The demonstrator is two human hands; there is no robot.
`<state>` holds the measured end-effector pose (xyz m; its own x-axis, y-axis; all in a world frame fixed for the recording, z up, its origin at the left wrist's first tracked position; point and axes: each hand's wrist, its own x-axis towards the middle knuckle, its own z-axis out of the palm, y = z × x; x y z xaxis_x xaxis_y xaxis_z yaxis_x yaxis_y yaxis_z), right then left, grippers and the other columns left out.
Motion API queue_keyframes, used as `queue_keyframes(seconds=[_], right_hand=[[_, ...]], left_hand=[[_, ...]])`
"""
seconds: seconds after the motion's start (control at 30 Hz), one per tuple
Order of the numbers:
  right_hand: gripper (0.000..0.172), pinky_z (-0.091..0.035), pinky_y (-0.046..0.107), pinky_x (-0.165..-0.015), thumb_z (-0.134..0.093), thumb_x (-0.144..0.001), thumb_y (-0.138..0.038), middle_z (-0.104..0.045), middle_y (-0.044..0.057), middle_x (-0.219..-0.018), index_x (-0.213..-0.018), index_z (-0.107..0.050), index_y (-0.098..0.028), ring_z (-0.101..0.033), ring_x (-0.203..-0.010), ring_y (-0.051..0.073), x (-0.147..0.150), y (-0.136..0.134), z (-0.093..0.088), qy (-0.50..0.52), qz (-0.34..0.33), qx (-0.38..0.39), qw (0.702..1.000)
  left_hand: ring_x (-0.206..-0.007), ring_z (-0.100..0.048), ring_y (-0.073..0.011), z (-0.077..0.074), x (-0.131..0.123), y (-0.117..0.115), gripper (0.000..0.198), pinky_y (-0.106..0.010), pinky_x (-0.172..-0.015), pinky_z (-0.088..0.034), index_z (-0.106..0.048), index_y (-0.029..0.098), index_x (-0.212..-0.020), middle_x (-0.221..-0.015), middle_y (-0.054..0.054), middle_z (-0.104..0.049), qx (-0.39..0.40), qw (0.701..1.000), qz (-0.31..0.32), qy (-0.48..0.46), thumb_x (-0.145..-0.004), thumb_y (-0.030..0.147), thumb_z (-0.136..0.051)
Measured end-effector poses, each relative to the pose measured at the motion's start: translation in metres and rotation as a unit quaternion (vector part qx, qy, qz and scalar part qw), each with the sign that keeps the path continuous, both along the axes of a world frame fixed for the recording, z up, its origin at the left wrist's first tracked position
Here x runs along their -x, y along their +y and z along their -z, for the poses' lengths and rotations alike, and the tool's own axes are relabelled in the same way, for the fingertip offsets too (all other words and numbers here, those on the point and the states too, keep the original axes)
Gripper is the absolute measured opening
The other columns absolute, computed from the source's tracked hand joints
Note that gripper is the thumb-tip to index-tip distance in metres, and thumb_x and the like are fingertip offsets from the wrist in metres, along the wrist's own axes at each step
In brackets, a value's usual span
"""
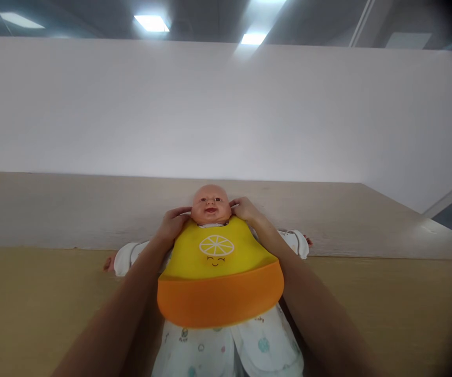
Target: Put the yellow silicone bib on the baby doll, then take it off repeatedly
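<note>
A baby doll lies on its back, dressed in a white printed outfit, its arms spread to both sides. Over its chest lies a yellow silicone bib with a lemon slice and smiling face, and an orange catch pocket at the bottom. My left hand is at the left side of the doll's neck, fingers curled behind the bib's upper edge. On the opposite side, my right hand holds the bib's neck strap area beside the doll's cheek. Both sets of fingertips are partly hidden behind the neck.
The doll rests on a wooden tabletop with a paler strip at the back. A plain white partition rises behind it. Ceiling lights show above the partition.
</note>
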<state>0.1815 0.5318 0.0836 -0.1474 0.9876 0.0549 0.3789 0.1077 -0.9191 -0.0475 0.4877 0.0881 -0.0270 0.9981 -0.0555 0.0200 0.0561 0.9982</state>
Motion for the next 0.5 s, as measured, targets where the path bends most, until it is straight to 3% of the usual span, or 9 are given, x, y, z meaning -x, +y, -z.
queue_keyframes(seconds=[0.17,0.33,0.5], right_hand=[[0.029,-0.052,0.027,-0.073,-0.053,-0.090,-0.038,-0.061,0.004,-0.095,-0.097,-0.061,-0.011,-0.059,-0.083,0.013,-0.0002,0.0020,0.0065,-0.024,0.007,0.036,0.999],[0.030,-0.048,0.022,-0.064,-0.055,-0.088,-0.039,-0.060,0.000,-0.079,-0.082,-0.061,-0.011,-0.057,-0.070,0.009,-0.0010,0.0034,0.0098,-0.038,0.019,0.047,0.998],[0.014,-0.029,0.019,-0.046,-0.057,-0.071,-0.014,-0.049,-0.003,-0.051,-0.058,-0.055,-0.010,-0.040,-0.047,0.005,-0.0013,-0.0050,0.0044,-0.037,0.031,0.039,0.998]], left_hand=[[-0.069,-0.067,-0.0262,0.0001,0.0003,-0.0023,0.046,-0.037,-0.064,-0.053,-0.068,0.016,-0.104,-0.075,-0.008,-0.074,0.019,0.999,0.024,-0.018,-0.060,0.027,-0.070],[-0.071,-0.068,-0.0260,0.0015,0.0008,-0.0005,0.040,-0.037,-0.065,-0.053,-0.071,0.018,-0.098,-0.079,-0.008,-0.074,0.032,0.998,0.037,-0.031,-0.059,0.028,-0.073],[-0.068,-0.067,-0.0247,0.0031,0.0032,0.0025,0.033,-0.035,-0.062,-0.052,-0.073,0.018,-0.091,-0.076,-0.006,-0.074,0.011,0.999,0.049,0.013,-0.060,0.031,-0.071]])
